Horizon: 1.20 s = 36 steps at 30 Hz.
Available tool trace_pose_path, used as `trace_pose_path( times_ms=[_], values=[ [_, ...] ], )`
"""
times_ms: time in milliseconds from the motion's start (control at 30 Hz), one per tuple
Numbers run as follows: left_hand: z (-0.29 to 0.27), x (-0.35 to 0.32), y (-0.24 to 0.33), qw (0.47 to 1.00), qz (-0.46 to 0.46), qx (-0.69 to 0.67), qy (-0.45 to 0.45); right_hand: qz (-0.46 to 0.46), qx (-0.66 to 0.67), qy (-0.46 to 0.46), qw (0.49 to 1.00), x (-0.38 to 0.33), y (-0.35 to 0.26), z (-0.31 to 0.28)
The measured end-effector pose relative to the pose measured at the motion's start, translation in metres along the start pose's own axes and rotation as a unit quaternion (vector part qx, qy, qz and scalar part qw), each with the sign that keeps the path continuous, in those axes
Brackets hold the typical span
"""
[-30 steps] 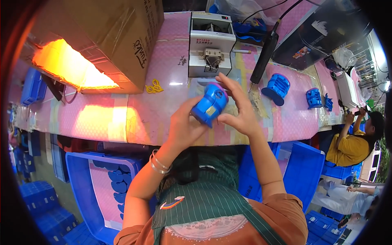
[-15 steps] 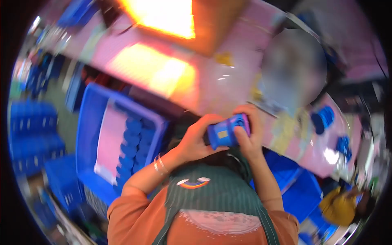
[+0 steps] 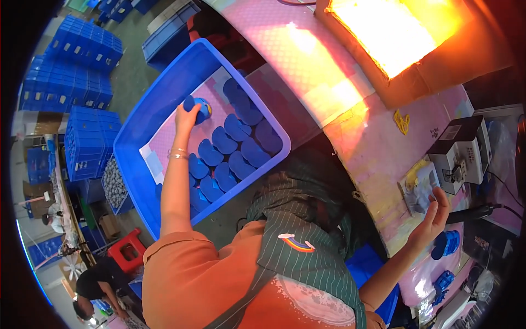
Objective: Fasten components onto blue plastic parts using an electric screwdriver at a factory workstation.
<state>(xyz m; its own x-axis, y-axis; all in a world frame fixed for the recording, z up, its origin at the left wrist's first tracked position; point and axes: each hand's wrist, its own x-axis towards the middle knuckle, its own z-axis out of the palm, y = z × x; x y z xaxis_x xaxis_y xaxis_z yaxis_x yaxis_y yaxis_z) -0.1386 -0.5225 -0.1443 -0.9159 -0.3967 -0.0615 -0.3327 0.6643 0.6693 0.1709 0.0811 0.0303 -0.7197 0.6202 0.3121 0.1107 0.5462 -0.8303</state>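
My left hand (image 3: 188, 116) is closed round a small blue plastic piece (image 3: 203, 110) with a dark flat end and a touch of yellow. It is inside a big blue bin (image 3: 129, 129), above the pink liner (image 3: 171, 134). Rows of similar pieces with dark, rounded flat tops (image 3: 224, 140) fill the side of the bin nearer my body. Away to the right, my right hand (image 3: 429, 223) holds nothing, its fingers apart, over the edge of the pink-covered bench (image 3: 356, 170). Two more blue pieces (image 3: 450, 242) lie on the bench beyond it.
A brightly glowing cardboard box (image 3: 422, 77) stands on the bench. Near my right hand are a white boxy device (image 3: 457, 148) and a black cylindrical thing (image 3: 470, 214). Stacked blue crates (image 3: 71, 82), a red stool (image 3: 129, 251) and another person (image 3: 93, 290) are at the left.
Both hands were together on a blue piece before my body. My left hand has carried a blue piece left into the bin; my right hand has come away to the right. The view has turned left.
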Motion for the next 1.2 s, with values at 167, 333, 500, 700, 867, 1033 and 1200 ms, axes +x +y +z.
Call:
trace_pose_path(
  times_ms=[167,333,500,700,867,1033,1200],
  values=[
    [0.071,0.010,0.016,0.984,-0.085,0.051,-0.150,0.020,-0.050,0.026,0.998,-0.010,-0.003,-0.018],
    [0.057,0.037,0.009,0.945,-0.053,0.198,-0.254,0.065,-0.082,0.094,0.990,-0.020,0.021,-0.060],
    [0.043,-0.045,0.126,0.942,0.313,0.105,0.052,0.075,-0.234,0.198,0.949,-0.012,0.038,-0.124],
    [0.100,-0.191,0.321,0.815,0.513,-0.167,-0.212,0.065,-0.465,0.279,0.837,-0.002,0.088,-0.199],
    [0.182,-0.259,0.382,0.719,0.631,-0.157,-0.247,0.214,-0.519,0.169,0.810,-0.005,0.089,-0.181],
    [0.200,-0.269,0.385,0.706,0.669,-0.016,-0.231,0.247,-0.404,0.145,0.869,-0.022,0.095,-0.186],
    [0.181,-0.260,0.351,0.735,0.611,-0.108,-0.273,0.291,-0.391,0.127,0.864,-0.015,0.070,-0.162]
  ],
)
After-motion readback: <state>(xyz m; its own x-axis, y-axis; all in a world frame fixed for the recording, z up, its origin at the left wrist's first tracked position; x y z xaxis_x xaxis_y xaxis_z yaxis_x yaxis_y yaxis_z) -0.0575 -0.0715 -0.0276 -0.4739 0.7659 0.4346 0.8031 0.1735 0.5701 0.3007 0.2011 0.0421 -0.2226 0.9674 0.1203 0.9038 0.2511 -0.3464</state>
